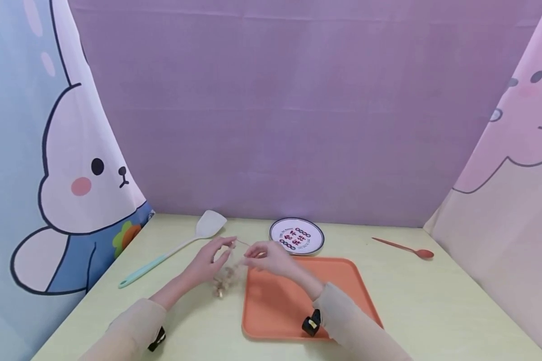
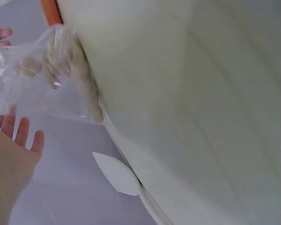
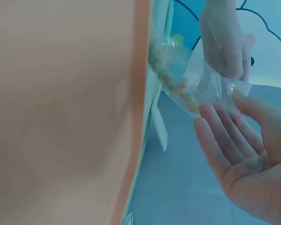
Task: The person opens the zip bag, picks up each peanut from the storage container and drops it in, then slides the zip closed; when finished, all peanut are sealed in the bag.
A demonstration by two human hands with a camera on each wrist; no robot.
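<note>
A clear plastic bag of peanuts (image 1: 224, 282) hangs between my two hands, just left of the orange tray. My left hand (image 1: 205, 261) pinches one end of the bag's top edge. With thumb and fingers, my right hand (image 1: 273, 258) holds the other end. A thin reddish line runs along the bag's mouth between them. In the left wrist view the peanuts (image 2: 86, 79) gather at the bottom of the bag, close to the table top. The right wrist view shows the bag (image 3: 196, 84) between the right fingers (image 3: 232, 138) and the left hand (image 3: 222, 42).
An orange tray (image 1: 280, 306) lies under my right forearm. Behind it is a white plate (image 1: 297, 235) with a dark rim and red lettering. A spatula with a green handle (image 1: 142, 271) lies at the left, a red-brown spoon (image 1: 406, 247) at the right. A purple curtain (image 1: 271, 110) closes the back.
</note>
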